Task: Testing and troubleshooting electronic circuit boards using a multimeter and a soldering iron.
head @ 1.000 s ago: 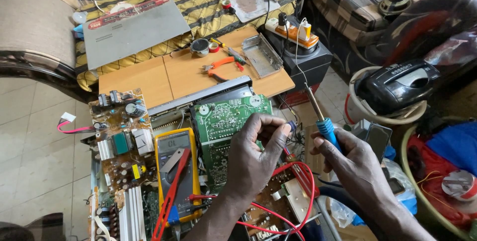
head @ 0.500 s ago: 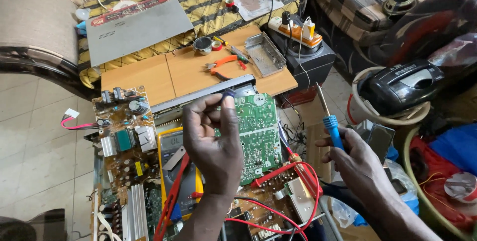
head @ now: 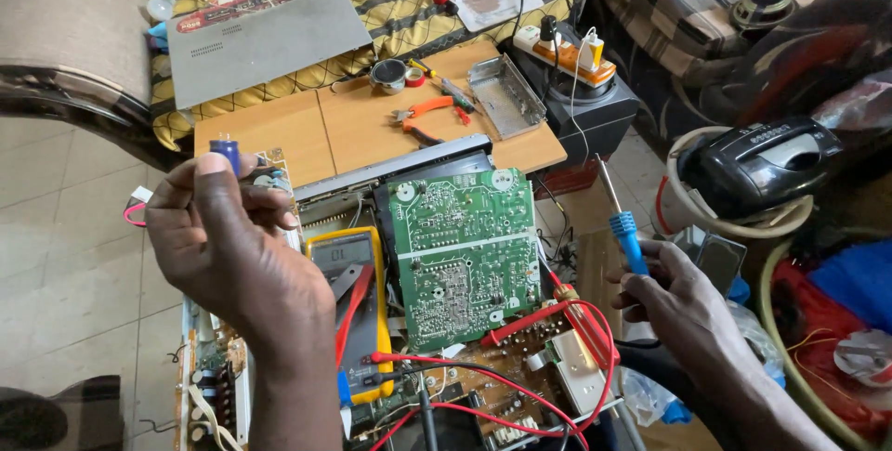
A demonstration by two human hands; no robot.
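You hold a blue capacitor (head: 225,152) and a blue-handled iron (head: 627,239); green board (head: 465,251), yellow meter (head: 358,307), red leads (head: 520,323)

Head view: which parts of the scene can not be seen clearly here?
- Small blue part: the left hand pinches it; its fingers hide its lower end.
- Soldering iron: the right hand covers the lower handle.
- Yellow multimeter: screen too small to read.
- Brown board: cut off by the bottom edge.
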